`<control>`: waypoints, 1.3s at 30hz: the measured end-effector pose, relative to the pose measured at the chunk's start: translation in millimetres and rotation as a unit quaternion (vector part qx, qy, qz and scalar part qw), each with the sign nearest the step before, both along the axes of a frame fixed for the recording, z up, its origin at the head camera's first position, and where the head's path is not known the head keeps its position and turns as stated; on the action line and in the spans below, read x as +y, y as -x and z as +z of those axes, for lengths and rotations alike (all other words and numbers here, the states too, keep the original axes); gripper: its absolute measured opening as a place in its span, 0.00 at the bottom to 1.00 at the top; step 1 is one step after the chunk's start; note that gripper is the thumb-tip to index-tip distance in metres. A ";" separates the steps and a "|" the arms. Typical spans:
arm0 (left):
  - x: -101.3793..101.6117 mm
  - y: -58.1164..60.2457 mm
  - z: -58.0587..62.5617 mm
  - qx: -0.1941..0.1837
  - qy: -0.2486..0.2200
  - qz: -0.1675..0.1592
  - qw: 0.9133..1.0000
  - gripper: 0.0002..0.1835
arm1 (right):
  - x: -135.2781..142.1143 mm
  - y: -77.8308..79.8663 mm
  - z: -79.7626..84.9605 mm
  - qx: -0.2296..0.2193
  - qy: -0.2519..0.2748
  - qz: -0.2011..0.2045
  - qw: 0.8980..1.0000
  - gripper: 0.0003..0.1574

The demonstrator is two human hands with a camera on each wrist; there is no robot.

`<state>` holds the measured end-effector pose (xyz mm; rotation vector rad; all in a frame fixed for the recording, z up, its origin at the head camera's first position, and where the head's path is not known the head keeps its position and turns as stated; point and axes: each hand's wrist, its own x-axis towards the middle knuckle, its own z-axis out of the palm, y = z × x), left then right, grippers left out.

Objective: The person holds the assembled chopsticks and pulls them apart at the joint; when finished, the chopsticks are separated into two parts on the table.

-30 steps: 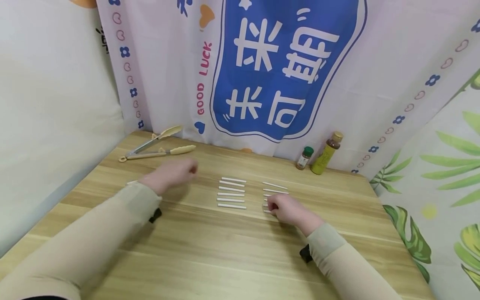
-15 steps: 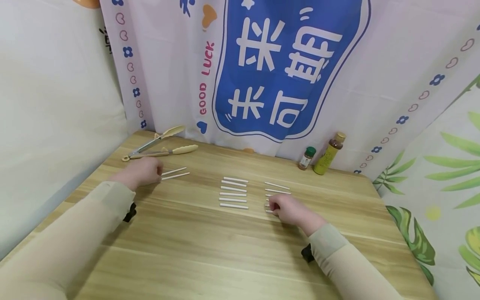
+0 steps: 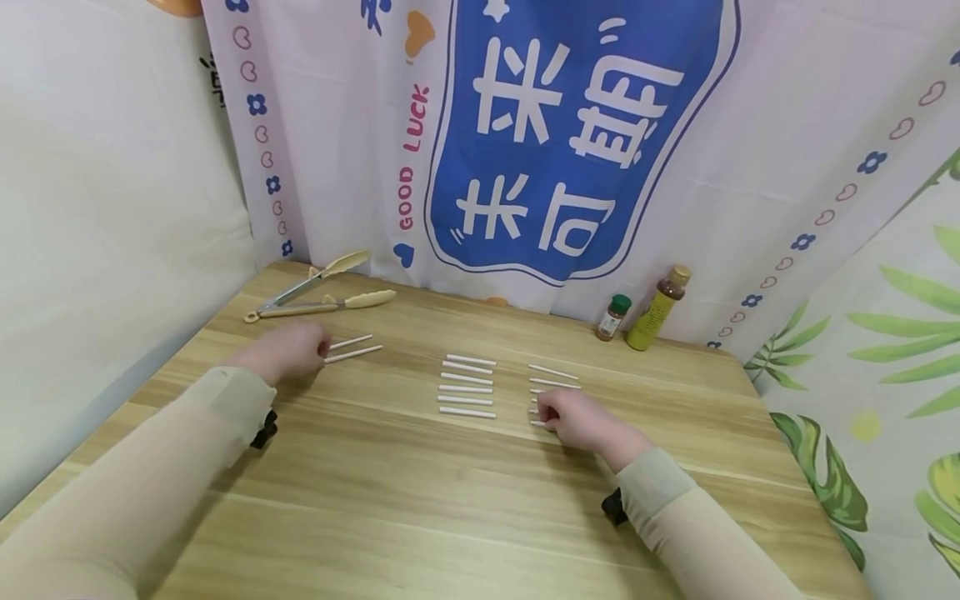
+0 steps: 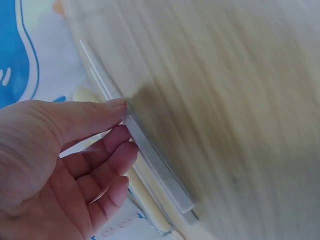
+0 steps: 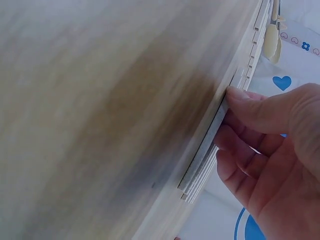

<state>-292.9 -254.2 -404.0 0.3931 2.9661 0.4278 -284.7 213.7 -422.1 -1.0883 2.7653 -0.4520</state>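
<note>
My left hand [image 3: 288, 346] is at the left of the table, its thumb and index finger pinching one slim white stick [image 4: 155, 155] that narrows toward its far end. In the head view another white stick [image 3: 351, 342] lies just beyond it, nearly parallel. My right hand [image 3: 577, 421] pinches the nearest white stick [image 5: 204, 150] of the right column, low at the tabletop. The hand partly hides that column in the head view; its farthest stick [image 3: 553, 372] shows whole. Between my hands several white sticks [image 3: 467, 400] lie in a second column, side by side.
Open tongs [image 3: 300, 309] with cream tips lie at the back left, behind my left hand. A small green-capped jar [image 3: 613, 318] and a yellow-labelled bottle [image 3: 656, 312] stand at the back right. A printed cloth [image 3: 337, 167] hangs along the table's [image 3: 450, 517] far edge.
My left hand has moved left, away from the middle column, and two sticks now show beyond its fingertips. My right hand has stayed at the right column.
</note>
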 end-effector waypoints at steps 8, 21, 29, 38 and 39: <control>44.1 -6.3 22.7 0.000 -0.024 -0.040 0.999 0.05 | 3.0 1.6 -6.4 0.011 -0.002 -0.006 1.000 0.15; 151.4 -11.7 35.1 0.038 -0.045 -0.168 0.984 0.09 | -38.7 -15.7 36.2 0.117 0.124 -0.002 0.985 0.07; 203.0 -21.1 32.0 0.061 -0.071 -0.232 0.968 0.08 | -55.8 -18.2 28.5 0.147 0.074 0.031 0.986 0.03; 215.8 -17.0 17.8 0.036 -0.116 -0.262 0.957 0.09 | -51.6 -21.0 21.7 0.077 0.097 -0.001 0.992 0.06; 216.4 -17.3 17.3 0.036 -0.122 -0.267 0.955 0.10 | -51.8 -20.9 21.3 0.074 0.100 0.000 0.992 0.07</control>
